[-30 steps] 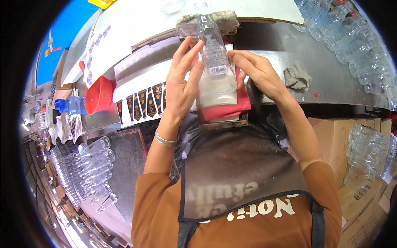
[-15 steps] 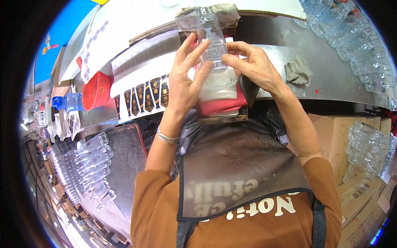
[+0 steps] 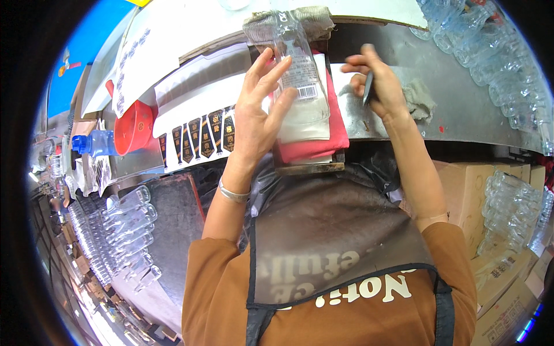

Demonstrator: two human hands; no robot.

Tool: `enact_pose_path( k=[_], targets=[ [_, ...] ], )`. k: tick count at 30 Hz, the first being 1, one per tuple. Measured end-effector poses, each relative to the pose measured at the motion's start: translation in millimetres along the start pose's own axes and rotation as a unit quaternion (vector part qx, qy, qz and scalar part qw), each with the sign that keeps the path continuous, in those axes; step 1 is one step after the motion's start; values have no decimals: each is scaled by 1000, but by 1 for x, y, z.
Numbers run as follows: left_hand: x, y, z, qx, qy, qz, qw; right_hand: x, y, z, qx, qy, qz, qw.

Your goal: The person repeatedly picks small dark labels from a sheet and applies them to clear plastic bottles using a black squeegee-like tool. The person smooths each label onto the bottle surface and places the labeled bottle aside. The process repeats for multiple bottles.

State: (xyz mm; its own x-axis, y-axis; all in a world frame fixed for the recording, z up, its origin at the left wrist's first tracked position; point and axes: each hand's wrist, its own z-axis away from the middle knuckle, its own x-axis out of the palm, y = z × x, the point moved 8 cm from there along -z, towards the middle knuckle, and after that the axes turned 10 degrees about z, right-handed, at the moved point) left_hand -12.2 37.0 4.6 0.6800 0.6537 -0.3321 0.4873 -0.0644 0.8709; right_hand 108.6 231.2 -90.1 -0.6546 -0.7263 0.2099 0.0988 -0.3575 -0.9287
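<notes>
A clear glass bottle (image 3: 311,109) with a printed label on its face lies with its neck pointing away from me. Under it are white and red cloths (image 3: 314,149) on a small wooden stand; the neck rests on a rolled grey cloth (image 3: 316,22). My left hand (image 3: 259,106) steadies the bottle from the left, its thumb on the glass by the label. My right hand (image 3: 382,86) is raised to the right, apart from the bottle. A thin, dark, flat scraper-like piece (image 3: 368,87) is gripped in it.
A sheet of black-and-gold labels (image 3: 202,135) lies left of the stand, near a red plastic container (image 3: 134,128) and a blue-capped bottle (image 3: 95,142). A crumpled grey rag (image 3: 420,101) is on the metal table. Rows of clear bottles (image 3: 490,69) stand far right, with cartons below.
My right hand has lifted off the bottle and moved right and away from me, carrying the dark piece. My left hand and the bottle have hardly moved.
</notes>
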Motion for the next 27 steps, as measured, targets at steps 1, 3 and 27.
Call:
enact_pose_path(
  k=[1,3,27],
  targets=[
    [0,-1,1,1,1,-3,1000,-12,6,-2,37,76,-73,994],
    [0,-1,0,5,2,-8,1000,-10,-1,-1,-3,47,-134,990],
    [-2,3,22,20,-42,-34,998,70,-135,59,-491,46,412,766]
  ],
)
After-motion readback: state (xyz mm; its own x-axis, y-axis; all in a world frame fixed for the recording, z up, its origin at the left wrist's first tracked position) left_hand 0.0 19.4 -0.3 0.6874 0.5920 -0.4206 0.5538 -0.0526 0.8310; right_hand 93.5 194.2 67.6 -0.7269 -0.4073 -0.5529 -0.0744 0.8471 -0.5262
